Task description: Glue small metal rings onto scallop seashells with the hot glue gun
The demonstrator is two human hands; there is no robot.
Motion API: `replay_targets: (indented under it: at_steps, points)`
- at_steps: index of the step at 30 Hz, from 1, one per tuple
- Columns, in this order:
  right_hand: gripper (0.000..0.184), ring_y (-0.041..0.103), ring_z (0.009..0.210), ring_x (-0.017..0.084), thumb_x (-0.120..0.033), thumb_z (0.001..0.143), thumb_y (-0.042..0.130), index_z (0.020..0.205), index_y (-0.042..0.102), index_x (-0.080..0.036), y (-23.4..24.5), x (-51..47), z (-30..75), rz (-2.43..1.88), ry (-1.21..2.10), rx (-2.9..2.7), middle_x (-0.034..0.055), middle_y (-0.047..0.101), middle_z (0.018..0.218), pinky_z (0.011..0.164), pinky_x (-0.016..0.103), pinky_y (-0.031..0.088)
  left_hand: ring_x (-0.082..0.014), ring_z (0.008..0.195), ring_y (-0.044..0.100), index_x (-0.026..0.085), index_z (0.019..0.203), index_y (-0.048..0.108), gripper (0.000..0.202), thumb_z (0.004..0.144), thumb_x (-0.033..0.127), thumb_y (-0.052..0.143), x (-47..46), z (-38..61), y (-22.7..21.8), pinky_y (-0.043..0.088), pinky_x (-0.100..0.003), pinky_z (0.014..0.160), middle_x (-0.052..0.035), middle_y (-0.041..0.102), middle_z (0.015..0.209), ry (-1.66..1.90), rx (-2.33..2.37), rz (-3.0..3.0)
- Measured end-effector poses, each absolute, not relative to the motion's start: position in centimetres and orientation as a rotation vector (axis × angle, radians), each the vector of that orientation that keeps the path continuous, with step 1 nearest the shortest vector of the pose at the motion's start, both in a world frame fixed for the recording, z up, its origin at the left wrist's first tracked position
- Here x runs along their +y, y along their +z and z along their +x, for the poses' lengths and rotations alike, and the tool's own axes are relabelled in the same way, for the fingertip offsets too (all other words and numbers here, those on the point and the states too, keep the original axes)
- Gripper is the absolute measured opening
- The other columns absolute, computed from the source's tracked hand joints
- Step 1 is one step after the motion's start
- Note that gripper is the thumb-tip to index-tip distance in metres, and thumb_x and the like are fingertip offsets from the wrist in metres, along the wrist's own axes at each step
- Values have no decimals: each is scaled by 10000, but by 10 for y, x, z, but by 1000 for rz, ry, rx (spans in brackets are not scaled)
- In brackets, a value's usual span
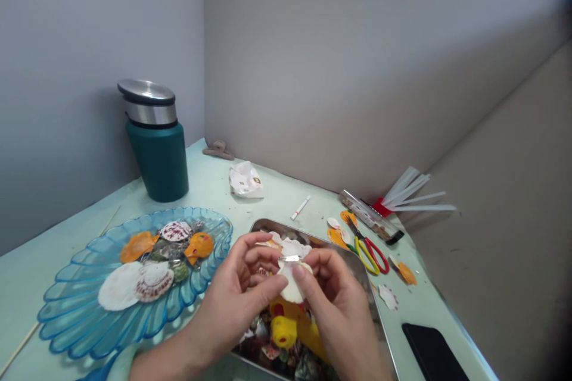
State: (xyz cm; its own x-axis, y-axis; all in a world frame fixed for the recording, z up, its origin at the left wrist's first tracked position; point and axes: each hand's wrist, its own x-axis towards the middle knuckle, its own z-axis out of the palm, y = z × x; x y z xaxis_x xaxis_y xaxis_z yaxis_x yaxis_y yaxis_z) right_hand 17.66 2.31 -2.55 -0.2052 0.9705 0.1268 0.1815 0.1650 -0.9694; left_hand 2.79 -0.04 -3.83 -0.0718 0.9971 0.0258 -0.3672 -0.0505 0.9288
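Between my two hands is a white scallop shell (292, 287), held above a metal tray. A small shiny metal piece (292, 259) lies across its upper edge; how it is joined there I cannot tell. My left hand (250, 277) pinches the shell's left side with the thumb. On the other side my right hand (333, 283) has its thumb on the shell face and fingers curled behind. Just beyond is another pale shell (295, 247). Below my hands, a yellow hot glue gun (286, 332) rests in the metal tray (385, 339) among shells.
On the left, a blue scalloped dish (67, 300) holds several shells, near a green bottle (163, 161). Red- and yellow-handled pliers (370, 253), orange shells (337, 237), glue sticks (409, 190) and a black phone (433, 351) lie right. Crumpled paper (245, 180) sits behind.
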Motion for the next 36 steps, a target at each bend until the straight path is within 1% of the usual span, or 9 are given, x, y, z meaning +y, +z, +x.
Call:
replay_targets:
  at_steps: [2, 4, 7, 10, 12, 19, 27, 31, 36]
  points:
    - [202, 514, 588, 116, -396, 864, 557, 824, 503, -206, -28, 22, 175, -1155, 1079, -1619, -28, 530, 694, 529, 214, 443, -133, 823, 609, 227, 1111, 460, 435, 751, 221, 704, 1, 29, -39, 491, -221, 696, -9, 660, 922, 1424, 965, 908]
    - [177, 530, 579, 118, -370, 884, 534, 825, 501, -207, -30, 21, 174, -1166, 968, -1735, -27, 538, 690, 528, 218, 448, -128, 746, 608, 217, 1117, 440, 447, 752, 233, 697, 2, 30, -38, 487, -216, 626, -3, 664, 873, 1421, 1016, 873]
    - [114, 544, 588, 129, -291, 866, 578, 912, 522, -203, -31, 21, 177, -1132, 592, -1930, -13, 565, 731, 553, 244, 448, -133, 662, 596, 207, 1147, 410, 477, 756, 254, 679, 3, 31, -38, 470, -218, 550, 7, 669, 805, 1411, 1135, 887]
    - [198, 576, 731, 169, -183, 840, 608, 1024, 535, -194, -28, 23, 181, -963, 207, -2026, 40, 594, 863, 654, 289, 464, -139, 683, 610, 211, 1179, 405, 457, 788, 255, 637, 2, 31, -40, 476, -246, 625, 3, 692, 811, 1409, 1242, 1020]
    - [170, 576, 815, 192, -129, 850, 578, 1008, 563, -189, -25, 23, 182, -871, 94, -2078, 66, 592, 911, 707, 315, 462, -153, 716, 628, 221, 1196, 399, 450, 805, 273, 617, 0, 30, -43, 482, -273, 677, -4, 705, 833, 1406, 1280, 1093]
    - [107, 541, 715, 199, -85, 850, 540, 830, 623, -149, -17, 23, 178, -826, 25, -2156, 79, 583, 778, 641, 337, 432, -191, 809, 664, 238, 1216, 385, 440, 827, 279, 588, -2, 29, -48, 493, -317, 750, -15, 722, 871, 1371, 1330, 1186]
    - [147, 531, 680, 196, -73, 865, 509, 773, 611, -124, -19, 23, 176, -791, -73, -2185, 92, 583, 723, 612, 323, 405, -201, 855, 670, 238, 1237, 375, 450, 833, 256, 571, -2, 29, -46, 485, -348, 807, -26, 733, 923, 1318, 1348, 1249]
    - [115, 528, 682, 194, -81, 855, 532, 783, 606, -130, -22, 21, 175, -800, -87, -2173, 80, 581, 723, 624, 323, 399, -191, 890, 670, 240, 1236, 382, 432, 842, 242, 559, -3, 29, -44, 460, -349, 871, -18, 739, 930, 1307, 1351, 1271]
    - [102, 527, 692, 198, -84, 858, 533, 809, 611, -127, -25, 21, 175, -807, -79, -2175, 80, 584, 729, 634, 326, 403, -186, 919, 669, 253, 1242, 387, 429, 847, 232, 551, -5, 28, -43, 450, -340, 888, -4, 743, 950, 1296, 1362, 1305]
